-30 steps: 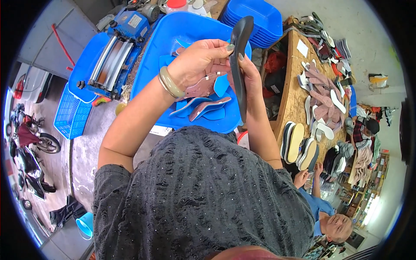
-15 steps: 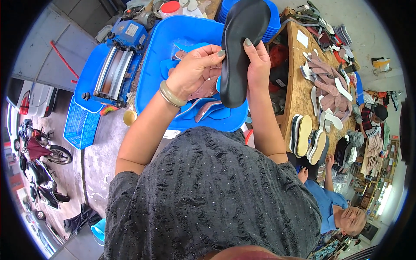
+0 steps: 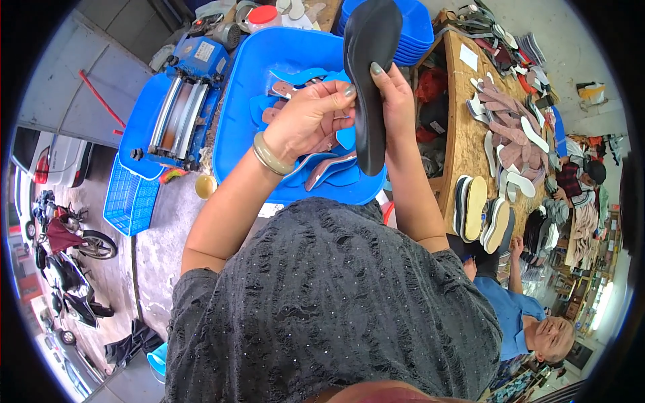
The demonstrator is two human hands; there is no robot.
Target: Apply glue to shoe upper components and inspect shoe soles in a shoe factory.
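A black shoe insole (image 3: 368, 87) is held up lengthwise over a big blue tub (image 3: 235, 87). My right hand (image 3: 398, 101) grips its right edge, thumb across the face and fingers behind. At its left edge, my left hand (image 3: 306, 117) has the thumb and fingertips closed on the side; a bangle circles that wrist. The insole is turned partly edge-on. Beneath my hands, blue and brownish-pink insole pieces (image 3: 329, 168) lie loosely in the tub, some covered by my left hand.
A blue roller machine (image 3: 180, 121) stands left of the tub, above a blue basket (image 3: 131, 198). Stacked blue tubs (image 3: 416, 33) rise at the back right. The wooden table (image 3: 460, 101) on the right bears insole pieces (image 3: 514, 134). A person in blue (image 3: 507, 312) sits at lower right.
The black insole has tilted more edge-on and shifted slightly left. My left hand has moved a little right and down along its edge; my right hand keeps its grip.
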